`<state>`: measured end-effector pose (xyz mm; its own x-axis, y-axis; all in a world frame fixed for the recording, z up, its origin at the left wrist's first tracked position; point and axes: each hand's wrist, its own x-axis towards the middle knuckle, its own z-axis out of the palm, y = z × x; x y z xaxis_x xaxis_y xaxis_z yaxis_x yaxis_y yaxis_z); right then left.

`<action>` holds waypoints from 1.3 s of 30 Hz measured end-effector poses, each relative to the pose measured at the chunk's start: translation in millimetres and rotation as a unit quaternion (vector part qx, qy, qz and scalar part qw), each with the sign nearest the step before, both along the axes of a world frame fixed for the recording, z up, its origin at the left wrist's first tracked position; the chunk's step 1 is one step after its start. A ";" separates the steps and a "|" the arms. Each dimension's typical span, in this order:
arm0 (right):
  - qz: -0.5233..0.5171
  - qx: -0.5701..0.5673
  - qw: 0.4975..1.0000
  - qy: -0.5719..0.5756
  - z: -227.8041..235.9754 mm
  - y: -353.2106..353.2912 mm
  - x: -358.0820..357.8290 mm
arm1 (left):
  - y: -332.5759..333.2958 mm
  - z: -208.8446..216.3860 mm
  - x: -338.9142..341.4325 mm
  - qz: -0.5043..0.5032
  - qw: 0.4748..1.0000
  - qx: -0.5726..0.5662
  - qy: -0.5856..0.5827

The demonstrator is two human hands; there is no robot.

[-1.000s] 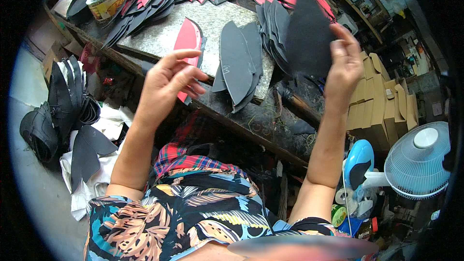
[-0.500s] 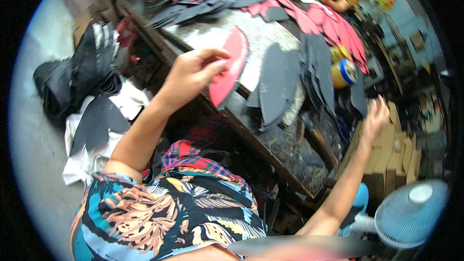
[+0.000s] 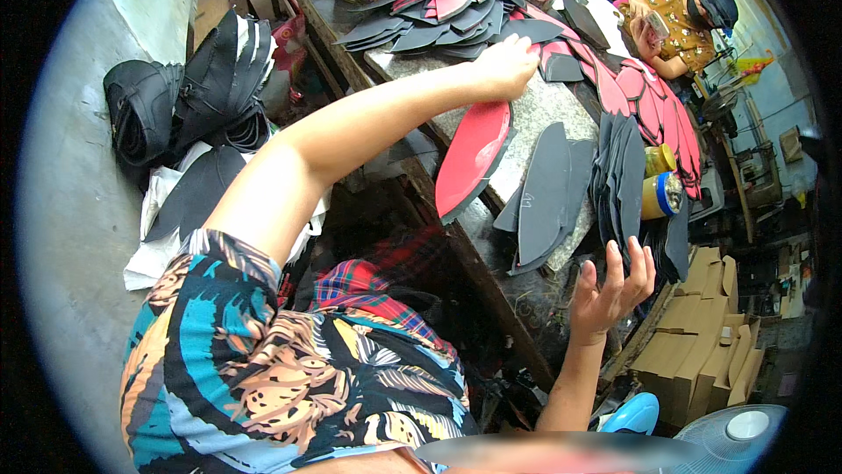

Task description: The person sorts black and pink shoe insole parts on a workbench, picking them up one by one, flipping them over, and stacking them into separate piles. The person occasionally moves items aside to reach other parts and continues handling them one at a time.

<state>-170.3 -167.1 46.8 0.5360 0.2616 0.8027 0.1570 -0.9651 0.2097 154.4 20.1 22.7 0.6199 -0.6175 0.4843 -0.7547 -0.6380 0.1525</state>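
Grey speckled slab (image 3: 531, 123): centre.
Dark stack (image 3: 547, 198): right of centre.
Red piece (image 3: 472, 167): centre.
Right hand (image 3: 612, 292): lower right, fingers spread open.
Left hand (image 3: 506, 69): upper centre, curled near small dark piece (image 3: 562, 70); cannot tell whether gripping.

Red curved piece (image 3: 474, 163) lies aslant; pink and dark-grey pieces (image 3: 561, 68) apparently overlap beyond

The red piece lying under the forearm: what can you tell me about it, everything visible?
The red piece is a long, leaf-shaped sheet, seemingly foam or rubber, with a pale sheen or smear across its face and a dark edge along its right side. It lies red side up, slanting from the speckled board toward the workbench's front edge. The left hand is beyond its upper end, not gripping it.
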 end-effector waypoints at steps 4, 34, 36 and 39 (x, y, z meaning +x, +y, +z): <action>-0.014 -0.012 1.000 -0.006 -3.3 -7.7 0.2 | -18.1 -12.9 42.0 0.125 0.991 0.015 -0.048; 0.267 0.641 0.695 0.188 -6.5 13.3 3.0 | 15.7 37.3 -246.2 -0.339 0.903 -0.131 -0.230; 0.248 0.638 0.689 0.238 -5.1 10.1 2.5 | 18.1 33.2 -253.4 -0.366 0.907 -0.106 -0.179; 0.215 0.642 0.701 0.225 -2.3 6.9 0.5 | 22.2 28.3 -251.6 -0.398 0.899 -0.126 -0.134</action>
<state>-169.8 -160.2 44.4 0.9034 -0.3068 0.2995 0.2629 -0.1556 -0.9522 -97.3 42.2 51.0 -0.1295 -0.6627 0.7376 -0.9879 0.1500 -0.0387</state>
